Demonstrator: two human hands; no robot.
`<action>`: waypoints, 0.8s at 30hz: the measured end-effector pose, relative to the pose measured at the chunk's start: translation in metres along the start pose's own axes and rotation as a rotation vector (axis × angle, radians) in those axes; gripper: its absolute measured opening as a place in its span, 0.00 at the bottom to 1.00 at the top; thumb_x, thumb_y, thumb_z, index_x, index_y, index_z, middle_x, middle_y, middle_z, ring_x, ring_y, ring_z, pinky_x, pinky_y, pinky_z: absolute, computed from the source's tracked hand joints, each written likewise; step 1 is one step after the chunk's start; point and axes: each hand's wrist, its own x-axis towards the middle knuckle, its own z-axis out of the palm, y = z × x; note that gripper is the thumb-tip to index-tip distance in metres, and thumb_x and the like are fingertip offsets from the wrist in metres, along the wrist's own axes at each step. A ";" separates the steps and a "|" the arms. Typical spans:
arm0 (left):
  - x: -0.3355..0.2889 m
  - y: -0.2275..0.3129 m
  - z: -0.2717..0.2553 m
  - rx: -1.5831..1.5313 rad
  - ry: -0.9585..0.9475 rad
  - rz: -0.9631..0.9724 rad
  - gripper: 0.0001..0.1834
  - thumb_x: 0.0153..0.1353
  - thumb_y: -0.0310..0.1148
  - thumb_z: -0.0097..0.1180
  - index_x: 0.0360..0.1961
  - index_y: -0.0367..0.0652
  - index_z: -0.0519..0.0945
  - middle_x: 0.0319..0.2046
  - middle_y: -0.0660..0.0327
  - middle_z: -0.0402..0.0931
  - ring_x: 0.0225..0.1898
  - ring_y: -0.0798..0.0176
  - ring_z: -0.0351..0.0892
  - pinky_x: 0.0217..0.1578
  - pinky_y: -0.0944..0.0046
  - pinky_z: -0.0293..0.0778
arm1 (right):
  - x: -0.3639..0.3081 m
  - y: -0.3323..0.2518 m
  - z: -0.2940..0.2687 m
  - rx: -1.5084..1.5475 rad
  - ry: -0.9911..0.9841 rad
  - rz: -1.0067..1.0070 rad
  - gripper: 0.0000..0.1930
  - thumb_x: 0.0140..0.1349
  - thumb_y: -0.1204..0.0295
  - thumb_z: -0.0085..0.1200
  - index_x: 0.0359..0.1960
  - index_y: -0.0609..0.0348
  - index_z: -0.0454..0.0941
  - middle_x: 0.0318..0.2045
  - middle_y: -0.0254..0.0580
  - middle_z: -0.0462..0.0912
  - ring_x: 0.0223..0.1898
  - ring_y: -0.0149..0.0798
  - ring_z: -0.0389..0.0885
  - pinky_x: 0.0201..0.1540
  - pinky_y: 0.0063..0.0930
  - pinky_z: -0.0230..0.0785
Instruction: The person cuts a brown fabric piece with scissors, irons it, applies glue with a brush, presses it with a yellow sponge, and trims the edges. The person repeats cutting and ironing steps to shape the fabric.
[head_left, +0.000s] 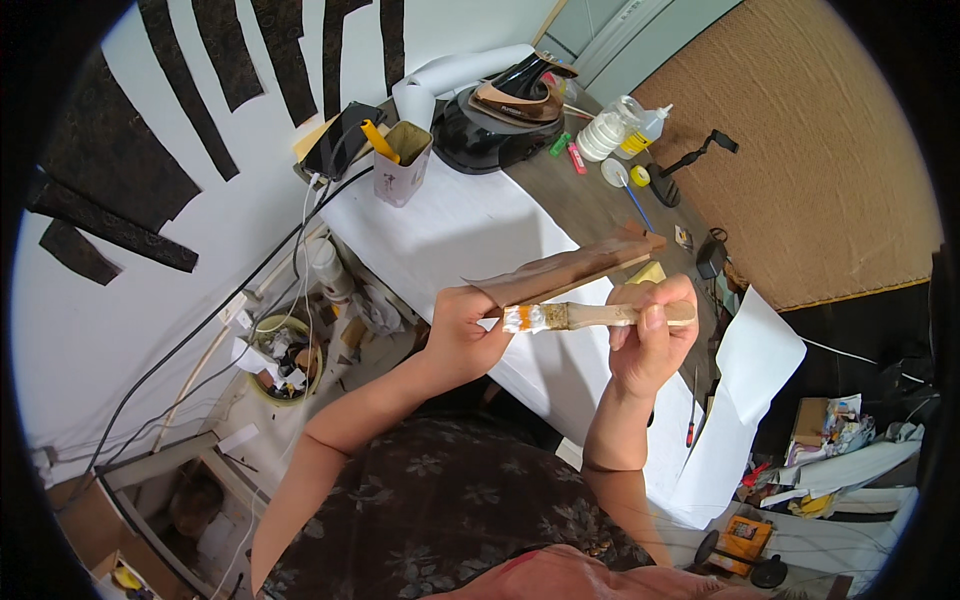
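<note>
Above the table (470, 235), left hand (458, 335) pinches brush (590, 316) bristles, right hand (650, 340) grips handle.

Looked like a small craft workshop, likely for leather or shoe work. Dark cut strips (165, 150) pinned to the white wall at upper left; glue bottles (620, 128) and a black moulded form (495, 125) on the paper-covered bench (470, 235) at upper centre; scrap bin (283, 358) lower left.
</note>
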 end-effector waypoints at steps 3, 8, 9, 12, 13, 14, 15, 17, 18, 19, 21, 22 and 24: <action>0.000 0.002 -0.003 -0.004 -0.046 -0.015 0.09 0.49 0.16 0.53 0.33 0.29 0.81 0.25 0.50 0.81 0.26 0.58 0.84 0.28 0.67 0.75 | 0.001 -0.001 -0.001 -0.071 0.091 0.011 0.08 0.64 0.72 0.54 0.32 0.59 0.67 0.16 0.35 0.71 0.12 0.25 0.65 0.16 0.17 0.57; 0.002 0.003 -0.002 -0.033 -0.032 -0.010 0.07 0.48 0.16 0.55 0.31 0.29 0.80 0.24 0.50 0.81 0.25 0.58 0.83 0.27 0.67 0.75 | 0.002 -0.001 -0.002 0.049 0.063 0.090 0.08 0.64 0.72 0.53 0.31 0.59 0.67 0.16 0.35 0.71 0.12 0.25 0.64 0.14 0.18 0.54; 0.002 0.003 -0.002 -0.034 -0.033 -0.002 0.07 0.48 0.16 0.55 0.31 0.29 0.80 0.24 0.50 0.80 0.25 0.58 0.83 0.27 0.67 0.75 | 0.003 -0.002 -0.002 0.025 0.077 0.084 0.08 0.64 0.72 0.53 0.31 0.59 0.67 0.16 0.35 0.71 0.12 0.24 0.64 0.14 0.17 0.54; 0.002 0.003 -0.001 -0.036 -0.023 0.006 0.07 0.48 0.16 0.55 0.31 0.29 0.80 0.24 0.50 0.80 0.25 0.58 0.83 0.27 0.67 0.75 | 0.005 -0.003 -0.001 -0.017 0.075 0.083 0.08 0.64 0.73 0.53 0.31 0.59 0.67 0.17 0.35 0.72 0.12 0.24 0.64 0.15 0.17 0.54; 0.001 0.003 -0.001 -0.047 -0.015 -0.010 0.07 0.48 0.16 0.55 0.31 0.29 0.80 0.23 0.50 0.80 0.25 0.58 0.83 0.27 0.67 0.75 | 0.004 -0.004 -0.001 -0.018 0.116 0.071 0.08 0.64 0.72 0.53 0.31 0.59 0.66 0.16 0.36 0.72 0.12 0.24 0.63 0.15 0.17 0.54; 0.001 0.002 -0.001 -0.042 -0.024 -0.033 0.07 0.48 0.16 0.54 0.31 0.30 0.80 0.23 0.50 0.80 0.25 0.57 0.83 0.27 0.67 0.75 | 0.005 -0.005 -0.001 -0.001 0.128 0.056 0.08 0.64 0.72 0.53 0.30 0.59 0.66 0.16 0.36 0.72 0.12 0.24 0.63 0.15 0.17 0.54; 0.001 0.002 -0.001 -0.028 -0.020 -0.014 0.07 0.49 0.16 0.56 0.31 0.30 0.81 0.24 0.50 0.80 0.25 0.57 0.83 0.27 0.67 0.75 | 0.004 -0.006 0.000 0.033 0.216 0.045 0.09 0.64 0.72 0.53 0.30 0.59 0.66 0.16 0.37 0.72 0.12 0.24 0.63 0.14 0.17 0.54; 0.002 0.001 -0.002 0.031 -0.044 0.010 0.06 0.49 0.17 0.58 0.31 0.30 0.81 0.24 0.50 0.80 0.25 0.57 0.83 0.27 0.67 0.75 | 0.003 -0.007 0.001 0.012 0.108 0.066 0.09 0.64 0.72 0.53 0.30 0.59 0.66 0.16 0.37 0.72 0.12 0.24 0.63 0.14 0.17 0.53; 0.001 0.001 -0.001 0.004 -0.046 -0.010 0.06 0.50 0.17 0.58 0.31 0.30 0.81 0.25 0.50 0.81 0.25 0.57 0.83 0.27 0.67 0.75 | 0.002 -0.007 0.002 0.014 0.059 0.082 0.09 0.64 0.72 0.53 0.30 0.59 0.66 0.16 0.37 0.72 0.12 0.24 0.63 0.14 0.17 0.53; 0.001 0.000 0.000 -0.020 -0.035 -0.024 0.06 0.50 0.17 0.59 0.32 0.30 0.81 0.25 0.50 0.81 0.25 0.57 0.83 0.27 0.67 0.75 | 0.002 -0.006 0.002 0.001 0.046 0.105 0.09 0.64 0.73 0.53 0.30 0.59 0.66 0.16 0.37 0.72 0.12 0.24 0.63 0.14 0.17 0.53; 0.000 0.000 0.001 -0.048 -0.022 -0.031 0.07 0.50 0.17 0.58 0.32 0.30 0.82 0.25 0.50 0.81 0.25 0.58 0.83 0.27 0.67 0.75 | 0.003 -0.007 0.000 -0.035 0.100 0.107 0.08 0.64 0.73 0.52 0.30 0.59 0.66 0.16 0.36 0.72 0.12 0.23 0.63 0.14 0.17 0.53; 0.000 0.000 0.001 -0.052 -0.020 -0.023 0.08 0.50 0.17 0.58 0.33 0.30 0.82 0.26 0.50 0.81 0.26 0.58 0.83 0.26 0.67 0.75 | 0.003 -0.007 -0.001 -0.026 0.163 0.088 0.08 0.64 0.73 0.52 0.30 0.59 0.66 0.16 0.36 0.72 0.12 0.23 0.63 0.15 0.17 0.54; 0.000 -0.001 0.001 -0.048 -0.019 -0.010 0.09 0.49 0.16 0.57 0.34 0.30 0.82 0.26 0.50 0.81 0.26 0.58 0.83 0.26 0.67 0.75 | 0.003 -0.008 -0.001 -0.010 0.291 0.051 0.08 0.64 0.74 0.52 0.30 0.59 0.65 0.15 0.34 0.71 0.12 0.23 0.63 0.15 0.17 0.54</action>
